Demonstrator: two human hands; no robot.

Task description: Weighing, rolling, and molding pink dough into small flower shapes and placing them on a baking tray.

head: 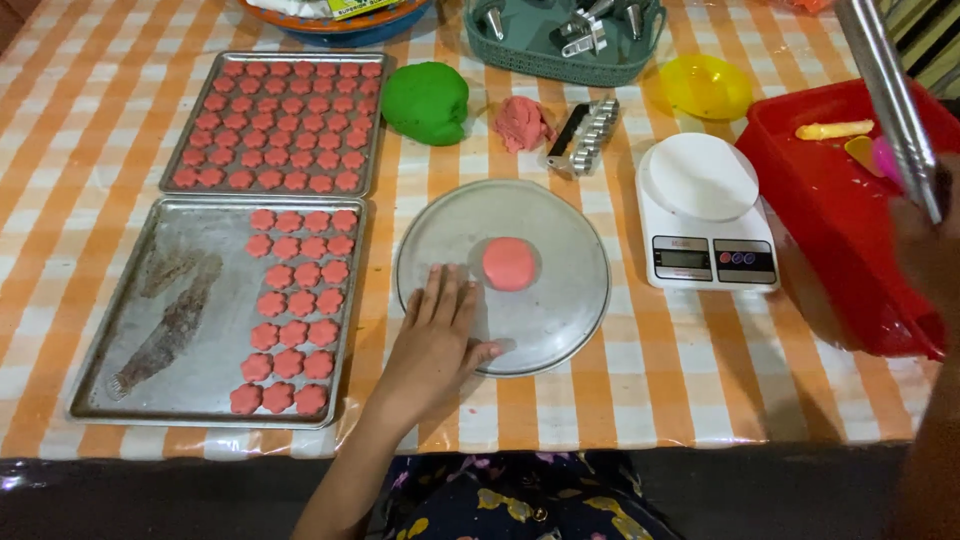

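1 flattened pink dough disc (pixel 509 263) lies at the centre of a round metal plate (pixel 560 330). On that plate's near-left edge the left hand (pixel 437 335) rests flat, fingers spread, gripping nothing. At the frame's right edge, the blurred right hand (pixel 925 235) clasps a long metal rod (pixel 890 95) above a red plastic tub (pixel 825 195).

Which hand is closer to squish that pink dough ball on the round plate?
Probably the left hand. It lies flat on the round metal plate, right beside the pink dough disc. The right hand is far off at the picture's edge, holding a metal tool over the red tub.
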